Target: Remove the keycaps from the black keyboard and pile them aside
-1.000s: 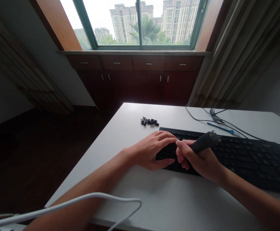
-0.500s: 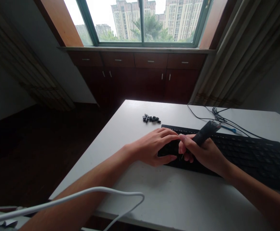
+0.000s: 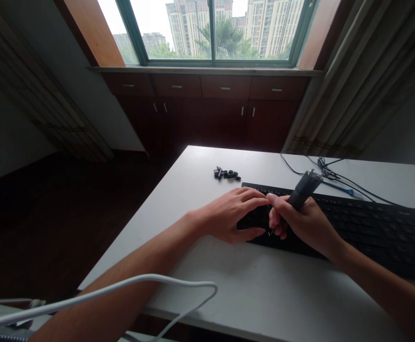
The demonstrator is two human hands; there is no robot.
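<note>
With your left hand (image 3: 234, 214) pressed flat on the left end of the long black plastic keyboard (image 3: 353, 223), keep your right hand (image 3: 300, 223) gripping the dark stubby-handled tool (image 3: 302, 190) upright and lever gently.

bare forearms, no sleeves, left hand (image 3: 234, 214), right hand (image 3: 300, 223)
</note>
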